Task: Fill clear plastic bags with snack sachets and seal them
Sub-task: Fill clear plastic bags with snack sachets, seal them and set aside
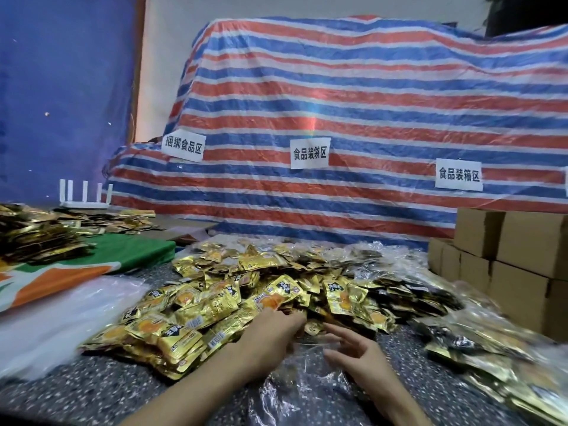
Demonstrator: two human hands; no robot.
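A big heap of gold snack sachets (pixel 233 302) covers the middle of the speckled table (pixel 101 392). A crumpled clear plastic bag (pixel 302 388) lies in front of the heap, between my forearms, its mouth toward the sachets. My left hand (pixel 270 332) reaches into the near edge of the heap, and its fingers curl over a few sachets right at the bag's mouth. My right hand (pixel 353 348) rests on the bag's right side with fingers spread and fairly straight, touching the plastic. Motion blur hides the fingertips.
Filled clear bags of sachets (pixel 479 342) lie at the right, below stacked cardboard boxes (pixel 516 265). A pile of empty clear bags (pixel 61 318) sits at the left beside a green and orange cloth (pixel 92 262) holding more sachets (pixel 37 235). A striped tarp (pixel 338 118) with paper labels rises behind.
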